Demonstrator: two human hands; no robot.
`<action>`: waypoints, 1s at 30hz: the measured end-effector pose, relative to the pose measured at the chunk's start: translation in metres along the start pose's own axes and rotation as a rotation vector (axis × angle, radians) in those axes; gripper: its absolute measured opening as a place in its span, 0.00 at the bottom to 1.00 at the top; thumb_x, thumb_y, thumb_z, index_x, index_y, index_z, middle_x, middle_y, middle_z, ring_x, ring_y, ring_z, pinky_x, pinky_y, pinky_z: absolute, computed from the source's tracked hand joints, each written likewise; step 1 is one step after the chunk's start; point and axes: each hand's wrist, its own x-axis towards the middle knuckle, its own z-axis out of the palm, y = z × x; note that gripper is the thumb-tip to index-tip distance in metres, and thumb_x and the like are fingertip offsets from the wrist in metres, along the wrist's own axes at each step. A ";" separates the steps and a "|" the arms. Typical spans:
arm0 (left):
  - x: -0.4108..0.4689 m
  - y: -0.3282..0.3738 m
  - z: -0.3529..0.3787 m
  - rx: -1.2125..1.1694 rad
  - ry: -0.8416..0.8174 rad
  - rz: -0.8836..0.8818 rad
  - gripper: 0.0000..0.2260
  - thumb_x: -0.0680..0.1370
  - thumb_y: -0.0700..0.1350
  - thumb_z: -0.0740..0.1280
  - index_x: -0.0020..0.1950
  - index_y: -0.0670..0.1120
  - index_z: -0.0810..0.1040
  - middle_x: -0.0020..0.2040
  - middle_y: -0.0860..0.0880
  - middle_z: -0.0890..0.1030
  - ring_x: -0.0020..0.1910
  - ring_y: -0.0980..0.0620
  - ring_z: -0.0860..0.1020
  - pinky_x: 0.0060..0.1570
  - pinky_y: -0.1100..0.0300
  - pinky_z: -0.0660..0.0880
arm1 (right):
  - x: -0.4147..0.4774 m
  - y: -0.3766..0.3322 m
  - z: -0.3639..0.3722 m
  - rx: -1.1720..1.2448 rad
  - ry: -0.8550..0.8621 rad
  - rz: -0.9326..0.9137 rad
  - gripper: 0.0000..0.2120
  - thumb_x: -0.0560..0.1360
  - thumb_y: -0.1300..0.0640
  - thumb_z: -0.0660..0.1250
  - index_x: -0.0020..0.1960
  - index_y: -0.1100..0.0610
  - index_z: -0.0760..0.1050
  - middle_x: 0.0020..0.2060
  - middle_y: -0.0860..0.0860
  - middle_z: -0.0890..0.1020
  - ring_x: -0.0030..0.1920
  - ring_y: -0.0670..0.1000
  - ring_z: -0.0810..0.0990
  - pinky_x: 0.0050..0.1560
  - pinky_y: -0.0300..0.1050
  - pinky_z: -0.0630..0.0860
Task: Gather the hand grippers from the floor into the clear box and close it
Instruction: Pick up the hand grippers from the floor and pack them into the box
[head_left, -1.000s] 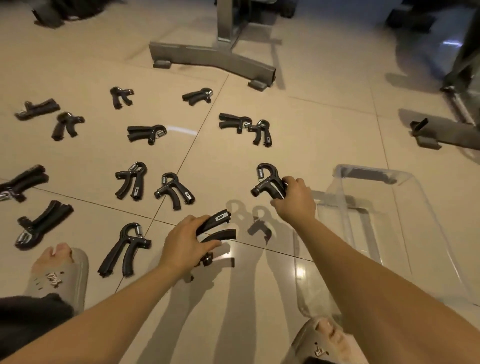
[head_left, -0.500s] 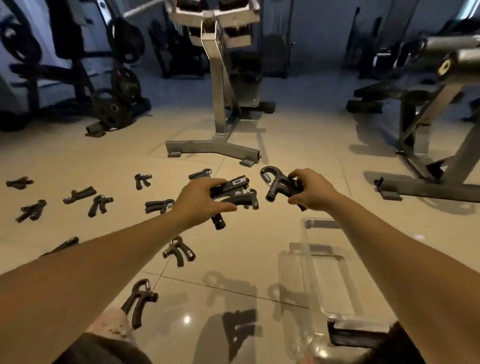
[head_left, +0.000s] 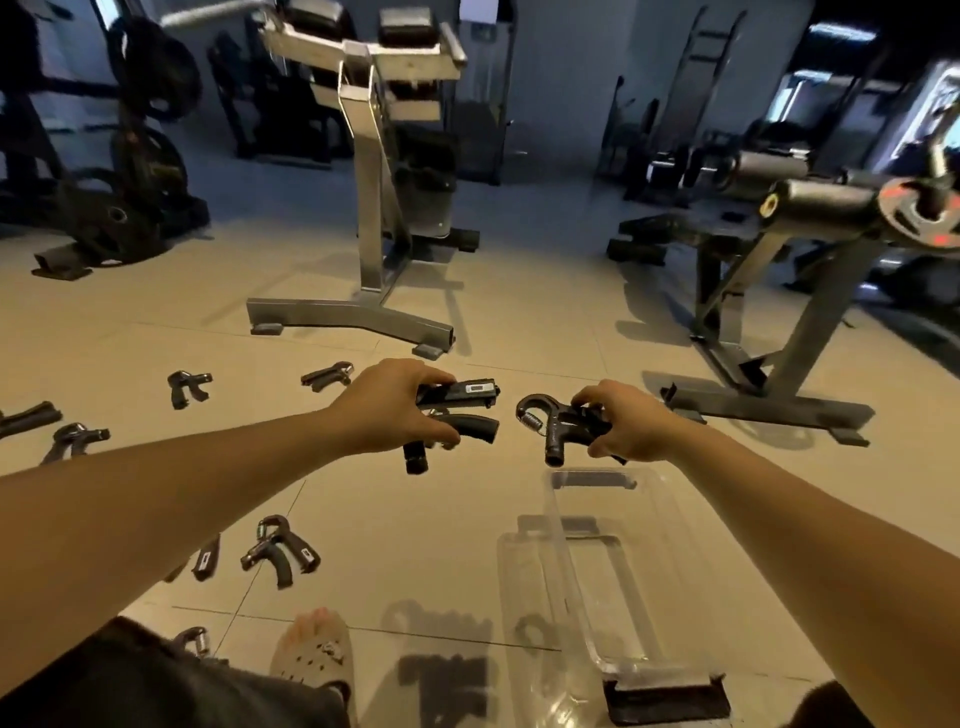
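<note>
Fingers (head_left: 429, 375), left hand (head_left: 385, 406) and right hand (head_left: 629, 427), clutch hand grippers (head_left: 458, 396); steel stand (head_left: 358, 315) ahead.

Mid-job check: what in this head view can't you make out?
Head view:
- Left hand: its grip hides whether it holds one hand gripper or two.
- Bottom-left gripper: mostly behind the shorts.
- Far-left gripper: cut by the frame edge.
- Clear box: glare blurs where its lid sits.
</note>
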 end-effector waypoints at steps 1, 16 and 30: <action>0.007 0.000 0.001 0.011 -0.019 0.018 0.28 0.69 0.55 0.80 0.67 0.51 0.79 0.48 0.56 0.78 0.46 0.58 0.76 0.49 0.60 0.76 | 0.001 0.006 -0.003 -0.007 -0.003 0.021 0.31 0.71 0.60 0.78 0.71 0.54 0.72 0.63 0.54 0.76 0.59 0.55 0.77 0.59 0.46 0.75; 0.092 -0.032 0.163 0.008 -0.283 0.100 0.28 0.67 0.63 0.77 0.65 0.55 0.79 0.49 0.56 0.80 0.48 0.55 0.77 0.51 0.52 0.77 | 0.026 0.160 0.139 -0.087 -0.173 0.120 0.25 0.70 0.58 0.74 0.66 0.50 0.76 0.56 0.51 0.77 0.54 0.53 0.75 0.48 0.43 0.67; 0.121 -0.082 0.241 -0.220 -0.398 -0.088 0.25 0.65 0.59 0.80 0.60 0.59 0.81 0.47 0.60 0.82 0.47 0.59 0.79 0.50 0.59 0.77 | 0.089 0.209 0.283 0.053 -0.177 0.111 0.13 0.69 0.63 0.72 0.51 0.51 0.79 0.46 0.48 0.83 0.47 0.52 0.80 0.48 0.49 0.78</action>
